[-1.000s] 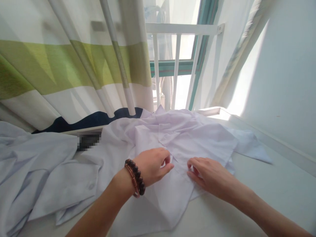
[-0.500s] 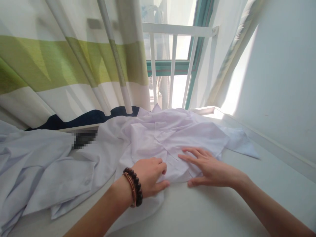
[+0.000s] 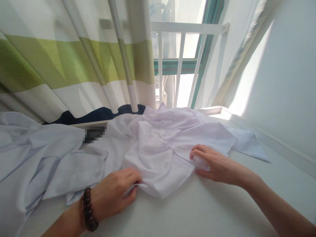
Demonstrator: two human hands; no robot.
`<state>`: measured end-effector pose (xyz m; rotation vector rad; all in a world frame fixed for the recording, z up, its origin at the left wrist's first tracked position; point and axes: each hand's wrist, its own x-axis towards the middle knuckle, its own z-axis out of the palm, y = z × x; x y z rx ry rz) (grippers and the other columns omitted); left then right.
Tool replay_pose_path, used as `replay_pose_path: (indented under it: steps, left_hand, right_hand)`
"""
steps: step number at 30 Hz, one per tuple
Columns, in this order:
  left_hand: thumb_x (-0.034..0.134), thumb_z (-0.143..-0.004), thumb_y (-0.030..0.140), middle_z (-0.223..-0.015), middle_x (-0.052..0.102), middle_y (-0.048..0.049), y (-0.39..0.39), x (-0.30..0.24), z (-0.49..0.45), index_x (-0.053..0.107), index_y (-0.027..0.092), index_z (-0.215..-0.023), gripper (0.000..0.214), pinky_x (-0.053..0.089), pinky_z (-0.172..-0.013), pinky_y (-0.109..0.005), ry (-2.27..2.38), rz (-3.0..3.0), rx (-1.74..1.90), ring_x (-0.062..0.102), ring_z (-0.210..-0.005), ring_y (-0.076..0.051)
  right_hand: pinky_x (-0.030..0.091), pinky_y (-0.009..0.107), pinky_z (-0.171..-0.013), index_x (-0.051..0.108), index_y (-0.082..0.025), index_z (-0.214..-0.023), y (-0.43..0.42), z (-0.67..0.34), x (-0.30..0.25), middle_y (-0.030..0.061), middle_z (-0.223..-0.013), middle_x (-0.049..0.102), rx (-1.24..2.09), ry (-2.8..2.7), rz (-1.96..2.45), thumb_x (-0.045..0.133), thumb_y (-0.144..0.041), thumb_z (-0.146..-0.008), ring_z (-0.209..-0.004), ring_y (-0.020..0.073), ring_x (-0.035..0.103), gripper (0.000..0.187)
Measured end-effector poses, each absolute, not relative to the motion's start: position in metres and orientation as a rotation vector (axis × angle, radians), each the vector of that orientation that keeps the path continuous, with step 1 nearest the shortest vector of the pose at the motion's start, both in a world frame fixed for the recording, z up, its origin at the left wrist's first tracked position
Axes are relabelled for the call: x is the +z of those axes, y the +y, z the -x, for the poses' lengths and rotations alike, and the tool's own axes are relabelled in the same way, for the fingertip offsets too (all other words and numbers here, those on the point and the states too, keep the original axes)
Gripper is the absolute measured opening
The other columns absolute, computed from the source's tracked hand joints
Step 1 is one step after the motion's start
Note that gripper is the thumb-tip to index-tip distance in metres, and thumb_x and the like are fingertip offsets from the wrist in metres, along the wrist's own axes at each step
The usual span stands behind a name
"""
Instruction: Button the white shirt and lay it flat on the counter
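And the left hand (image 3: 112, 194) had swung out left and nearer the wearer, drawing the near edge of the white shirt (image 3: 155, 164) with it, while the right hand (image 3: 217, 166), spread half a second earlier, had curled its fingers in! Behind it all hung the big curtain (image 3: 98, 62), white with a green band, and underneath lay the pale surface (image 3: 187, 210), more of it bare in front than a second before, for the hem that had reached far towards the wearer now stopped between the hands. The shirt lay there in the middle, up against the railing (image 3: 190, 28), rumpled, its long axis running left to right; one sleeve (image 3: 251, 144) pointed right, its tip angled slightly nearer, and the loose hem pointed at the wearer. Far left sprawled a heap of pale cloth (image 3: 32, 154), and a cuff (image 3: 81, 169) lay between heap and shirt; which of them it belonged to, you couldn't tell. The left hand had the shirt's edge pinched between thumb and fingers; the right rested its bent fingers on the fabric, thumb lower down, and whether it gripped could not be made out. Both forearms ran out of frame, the heap was cut off at the left, and a dark patch (image 3: 95, 134) by the curtain was pixelated past reading. Smallest of all, a button (image 3: 98, 173) on that cuff, just beyond the left hand
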<state>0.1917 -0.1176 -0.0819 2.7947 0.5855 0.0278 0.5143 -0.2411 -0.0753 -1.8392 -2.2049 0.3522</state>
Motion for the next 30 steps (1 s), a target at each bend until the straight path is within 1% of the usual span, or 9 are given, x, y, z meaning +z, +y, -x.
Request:
replay_pose_path:
  steps: [6, 10, 14, 16, 18, 21, 23, 25, 30]
  left_hand:
    - [0.053, -0.081, 0.022, -0.077, 0.064, 0.001, -0.116, -0.056, -0.176, 0.057, 0.02, -0.079, 0.005, 0.04, -0.061, -0.023, 0.701, -2.705, -0.215, 0.058, -0.067, -0.014]
    - [0.04, -0.093, 0.028, -0.073, 0.064, 0.0017, -0.117, -0.051, -0.172, 0.058, 0.021, -0.085, 0.021, 0.04, -0.063, -0.023, 0.702, -2.698, -0.038, 0.059, -0.065, -0.013]
    - [0.039, -0.095, 0.027, -0.064, 0.059, 0.0049, -0.115, -0.053, -0.172, 0.054, 0.022, -0.096, 0.016, 0.039, -0.057, -0.022, 0.782, -2.683, 0.188, 0.056, -0.055, -0.012]
    - [0.035, -0.093, 0.017, -0.078, 0.065, 0.0024, -0.117, -0.053, -0.172, 0.054, 0.022, -0.091, 0.02, 0.041, -0.061, -0.022, 0.665, -2.72, 0.169, 0.06, -0.063, -0.011]
    - [0.034, -0.087, 0.007, -0.103, 0.067, 0.0014, -0.123, -0.052, -0.171, 0.057, 0.023, -0.085, 0.028, 0.044, -0.072, -0.022, 0.509, -2.745, 0.084, 0.064, -0.082, -0.012]
    - [0.051, -0.076, 0.008, -0.123, 0.06, 0.0028, -0.137, -0.05, -0.173, 0.062, 0.026, -0.086, 0.024, 0.044, -0.089, -0.027, 0.52, -2.74, -0.058, 0.061, -0.104, -0.018]
    - [0.063, -0.067, 0.012, -0.126, 0.057, -0.0002, -0.145, -0.05, -0.176, 0.063, 0.027, -0.093, 0.03, 0.044, -0.094, -0.033, 0.627, -2.737, -0.145, 0.058, -0.109, -0.023]
    - [0.066, -0.061, 0.01, -0.126, 0.057, -0.0027, -0.149, -0.051, -0.18, 0.062, 0.025, -0.098, 0.04, 0.045, -0.092, -0.035, 0.693, -2.757, -0.232, 0.057, -0.108, -0.025]
    - [0.05, -0.063, -0.005, -0.1, 0.064, -0.0023, -0.14, -0.054, -0.182, 0.063, 0.022, -0.087, 0.039, 0.046, -0.077, -0.029, 0.716, -2.866, -0.332, 0.06, -0.09, -0.021]
  right_hand:
    - [0.042, 0.033, -0.086, 0.066, -0.023, -0.084, -0.245, -0.492, -0.07, 0.0016, -0.089, 0.061, 0.451, -2.406, 1.632, 0.061, -0.018, -0.081, -0.089, 0.0178, 0.055, 0.008]
    - [0.039, 0.031, -0.083, 0.071, -0.027, -0.092, -0.246, -0.487, -0.071, -0.0001, -0.079, 0.061, 0.477, -2.475, 1.563, 0.06, -0.022, -0.085, -0.079, 0.0155, 0.056, 0.013]
    - [0.038, 0.028, -0.079, 0.071, -0.027, -0.09, -0.247, -0.482, -0.074, -0.0011, -0.071, 0.061, 0.503, -2.524, 1.509, 0.056, -0.024, -0.09, -0.071, 0.0137, 0.056, 0.016]
    - [0.038, 0.027, -0.077, 0.071, -0.026, -0.087, -0.247, -0.477, -0.077, -0.0015, -0.069, 0.061, 0.52, -2.533, 1.488, 0.055, -0.023, -0.091, -0.069, 0.0129, 0.056, 0.016]
    - [0.038, 0.026, -0.075, 0.069, -0.025, -0.085, -0.247, -0.473, -0.081, -0.0015, -0.07, 0.063, 0.513, -2.522, 1.479, 0.054, -0.021, -0.091, -0.069, 0.0127, 0.056, 0.016]
    - [0.038, 0.027, -0.074, 0.066, -0.022, -0.079, -0.247, -0.466, -0.085, -0.0003, -0.071, 0.064, 0.452, -2.504, 1.502, 0.052, -0.019, -0.091, -0.07, 0.0134, 0.057, 0.019]
    - [0.038, 0.028, -0.074, 0.064, -0.02, -0.077, -0.248, -0.463, -0.086, 0.0005, -0.072, 0.064, 0.403, -2.501, 1.533, 0.051, -0.016, -0.09, -0.07, 0.014, 0.057, 0.019]
    - [0.038, 0.028, -0.074, 0.062, -0.02, -0.078, -0.248, -0.461, -0.086, 0.0006, -0.072, 0.063, 0.385, -2.494, 1.556, 0.05, -0.013, -0.088, -0.069, 0.0141, 0.057, 0.018]
    - [0.039, 0.025, -0.069, 0.059, -0.02, -0.081, -0.249, -0.463, -0.083, -0.0011, -0.073, 0.061, 0.45, -2.456, 1.583, 0.05, -0.009, -0.085, -0.068, 0.0128, 0.053, 0.014]
